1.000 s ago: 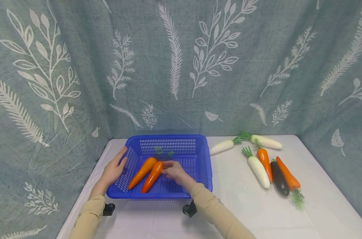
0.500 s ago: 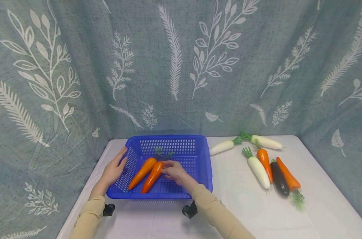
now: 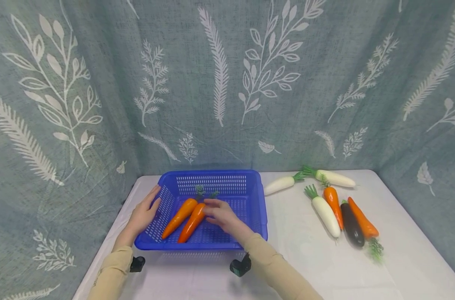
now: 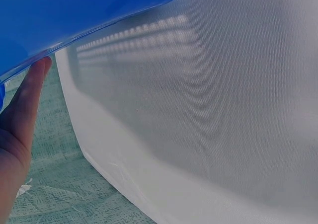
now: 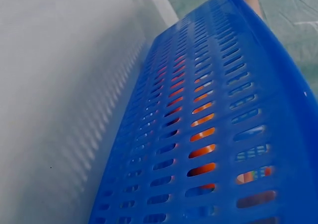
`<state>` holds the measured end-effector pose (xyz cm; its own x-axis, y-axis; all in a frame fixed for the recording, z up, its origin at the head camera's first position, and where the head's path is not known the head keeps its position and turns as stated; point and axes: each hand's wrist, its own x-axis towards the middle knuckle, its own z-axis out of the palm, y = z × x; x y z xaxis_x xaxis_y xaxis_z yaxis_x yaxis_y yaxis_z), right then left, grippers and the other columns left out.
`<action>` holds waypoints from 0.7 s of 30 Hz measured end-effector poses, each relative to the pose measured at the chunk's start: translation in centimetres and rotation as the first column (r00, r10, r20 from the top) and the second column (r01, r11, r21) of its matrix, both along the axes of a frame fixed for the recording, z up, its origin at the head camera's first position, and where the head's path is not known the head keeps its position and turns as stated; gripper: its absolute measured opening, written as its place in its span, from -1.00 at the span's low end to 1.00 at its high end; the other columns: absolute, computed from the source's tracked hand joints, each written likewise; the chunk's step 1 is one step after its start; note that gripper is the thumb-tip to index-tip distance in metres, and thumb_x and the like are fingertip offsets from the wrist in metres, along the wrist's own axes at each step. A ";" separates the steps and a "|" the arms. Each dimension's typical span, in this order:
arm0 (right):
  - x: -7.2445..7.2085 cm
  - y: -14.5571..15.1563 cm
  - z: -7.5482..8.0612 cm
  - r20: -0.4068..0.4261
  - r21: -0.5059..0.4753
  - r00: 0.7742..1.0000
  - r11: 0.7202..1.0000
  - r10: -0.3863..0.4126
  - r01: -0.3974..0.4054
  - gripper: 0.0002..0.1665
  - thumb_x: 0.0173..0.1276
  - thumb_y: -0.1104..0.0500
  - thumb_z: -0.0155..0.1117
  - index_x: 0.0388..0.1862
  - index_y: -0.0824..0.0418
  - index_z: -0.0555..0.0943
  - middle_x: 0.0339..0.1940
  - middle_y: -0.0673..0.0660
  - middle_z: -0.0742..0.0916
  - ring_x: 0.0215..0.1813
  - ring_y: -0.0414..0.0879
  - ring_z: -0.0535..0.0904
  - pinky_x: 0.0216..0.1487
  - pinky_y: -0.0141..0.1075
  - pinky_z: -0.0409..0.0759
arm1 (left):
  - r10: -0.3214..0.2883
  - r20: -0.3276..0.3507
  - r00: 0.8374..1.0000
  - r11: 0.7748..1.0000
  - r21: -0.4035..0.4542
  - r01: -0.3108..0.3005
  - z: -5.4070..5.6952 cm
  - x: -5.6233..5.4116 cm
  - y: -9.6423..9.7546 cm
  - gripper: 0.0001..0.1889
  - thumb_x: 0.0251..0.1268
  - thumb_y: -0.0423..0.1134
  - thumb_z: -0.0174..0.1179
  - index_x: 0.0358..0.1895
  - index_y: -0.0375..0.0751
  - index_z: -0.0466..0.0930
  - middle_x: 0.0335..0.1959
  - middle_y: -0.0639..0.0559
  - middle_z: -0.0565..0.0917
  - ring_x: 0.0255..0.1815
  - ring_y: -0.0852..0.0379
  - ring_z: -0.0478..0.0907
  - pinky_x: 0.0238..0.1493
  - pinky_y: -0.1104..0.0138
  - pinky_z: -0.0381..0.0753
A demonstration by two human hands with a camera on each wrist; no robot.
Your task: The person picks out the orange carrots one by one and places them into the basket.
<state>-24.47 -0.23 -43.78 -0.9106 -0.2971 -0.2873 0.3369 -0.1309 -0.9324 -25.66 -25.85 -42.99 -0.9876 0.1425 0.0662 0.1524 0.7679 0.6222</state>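
Two orange carrots with feathery green tops lie side by side in a blue plastic basket [image 3: 212,246]: the left carrot [image 3: 180,216] and the right carrot [image 3: 191,225]. My right hand [image 3: 223,214] hovers over the basket's floor, loose fingers parted at the thick end of the right carrot. In the right wrist view, orange shows through the slots of the basket's blue wall [image 5: 198,85], which hides most of that hand. At the basket's left rim rests my left hand [image 3: 143,212], fingers straight and thumb apart; the left wrist view shows a fingertip against the blue rim.
On the white-covered table [image 3: 287,258], right of the basket, lie a white radish [image 3: 326,216], another radish [image 3: 280,184], a third radish [image 3: 336,178], a carrot [image 3: 334,206], an eggplant [image 3: 352,225] and another carrot [image 3: 363,220]. A patterned green curtain [image 3: 227,146] hangs behind.
My right hand's fingers have loosened from the right carrot's thick end and drawn slightly away, with the carrot staying in place. The left hand stays at the rim.
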 end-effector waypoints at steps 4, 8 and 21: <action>0.2 0.1 0.0 -0.008 -0.008 1.000 1.000 0.005 -0.005 -0.44 0.31 0.35 0.11 0.29 0.46 0.35 0.21 0.45 0.53 0.23 0.27 0.49 0.29 0.09 0.44 | -0.006 -0.009 1.000 1.000 0.001 0.006 -0.1 0.0 0.1 -0.47 0.52 -0.21 -0.18 0.45 -0.35 0.08 0.49 -0.30 0.08 0.46 -0.36 0.05 0.42 -0.19 0.04; 0.4 0.4 0.3 -0.001 -0.017 1.000 1.000 0.011 -0.011 -0.47 0.33 0.32 0.12 0.28 0.44 0.38 0.19 0.44 0.55 0.22 0.27 0.50 0.28 0.08 0.45 | -0.002 -0.005 1.000 1.000 -0.002 0.002 -0.1 0.0 0.1 -0.47 0.52 -0.21 -0.19 0.45 -0.34 0.08 0.49 -0.29 0.08 0.46 -0.37 0.05 0.42 -0.20 0.03; 1.4 2.2 1.3 -0.024 -0.059 0.998 0.996 0.065 -0.067 -0.45 0.38 0.23 0.10 0.31 0.42 0.36 0.26 0.43 0.51 0.22 0.20 0.53 0.28 0.00 0.47 | -0.003 0.003 1.000 1.000 -0.010 0.003 -0.2 0.1 0.1 -0.47 0.53 -0.20 -0.21 0.46 -0.34 0.04 0.50 -0.30 0.05 0.46 -0.37 0.03 0.42 -0.20 0.01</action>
